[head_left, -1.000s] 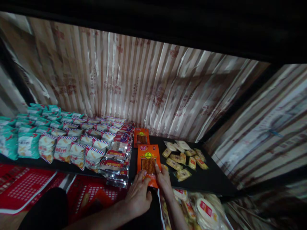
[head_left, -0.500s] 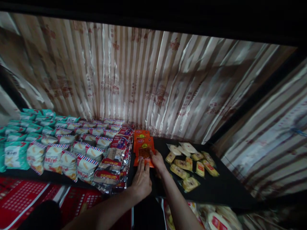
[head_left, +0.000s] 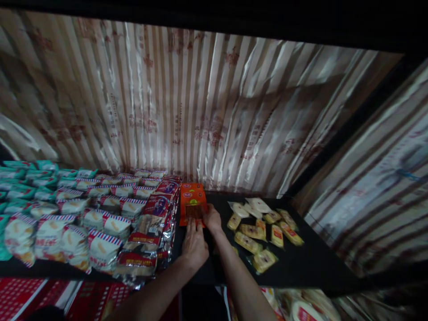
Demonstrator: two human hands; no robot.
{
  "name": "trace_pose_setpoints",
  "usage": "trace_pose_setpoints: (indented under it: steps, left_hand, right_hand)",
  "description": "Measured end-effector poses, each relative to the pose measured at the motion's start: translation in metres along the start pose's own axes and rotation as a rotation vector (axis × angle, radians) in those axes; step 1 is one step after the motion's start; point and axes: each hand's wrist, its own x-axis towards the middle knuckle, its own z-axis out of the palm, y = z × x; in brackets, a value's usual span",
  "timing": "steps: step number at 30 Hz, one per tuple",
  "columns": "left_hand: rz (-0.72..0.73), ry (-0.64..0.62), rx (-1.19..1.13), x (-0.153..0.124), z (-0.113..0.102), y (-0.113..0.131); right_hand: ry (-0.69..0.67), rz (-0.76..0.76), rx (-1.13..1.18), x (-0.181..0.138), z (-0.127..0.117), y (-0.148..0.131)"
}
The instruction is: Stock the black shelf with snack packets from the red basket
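An orange snack packet (head_left: 194,204), with a brown strip pattern showing in its lower half, lies on the black shelf (head_left: 310,258). It overlaps another orange packet (head_left: 192,186) behind it. The outstretched fingers of my left hand (head_left: 195,244) rest flat on the front packet's lower end. My right hand (head_left: 212,218) is bent around the same packet's right edge; its fingertips are partly hidden. Just left of the packets is a stack of dark red and silver snack bags (head_left: 152,223).
White bags with striped tops (head_left: 53,234) and green bags (head_left: 20,191) fill the shelf's left side. Small wrapped yellow cakes (head_left: 249,241) and white packets (head_left: 259,205) lie scattered on the right. A printed striped sheet (head_left: 214,111) hangs behind. A red basket (head_left: 96,296) sits below.
The front orange packet now lines up more evenly with the one behind. Both hands have stayed at it. The view has shifted, moving the shelf goods leftward in the picture.
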Motion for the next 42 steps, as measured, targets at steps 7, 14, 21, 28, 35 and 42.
trace_pose_setpoints:
  steps: [7, 14, 21, 28, 35, 42]
  left_hand:
    - [-0.028, 0.019, 0.006, 0.017, 0.006, 0.000]
    - [-0.034, 0.045, 0.006, 0.021, 0.018, -0.004]
    - [-0.055, 0.058, -0.003, 0.025, 0.025, -0.006]
    - [-0.056, 0.067, -0.021, 0.027, 0.027, -0.007]
    - [-0.051, 0.073, -0.051, 0.028, 0.027, -0.008]
    - [-0.077, 0.043, -0.042, 0.027, 0.030, -0.010]
  right_hand:
    - [0.003, -0.020, -0.075, 0.010, 0.001, -0.005]
    - [-0.001, -0.018, -0.144, 0.007, 0.005, -0.003]
    - [0.013, -0.027, -0.221, 0.007, 0.006, -0.005]
    - [0.068, -0.032, -0.305, 0.007, 0.010, -0.010]
    - [0.084, -0.046, -0.335, 0.005, 0.012, -0.008]
    - [0.107, -0.074, -0.337, 0.001, 0.012, -0.004]
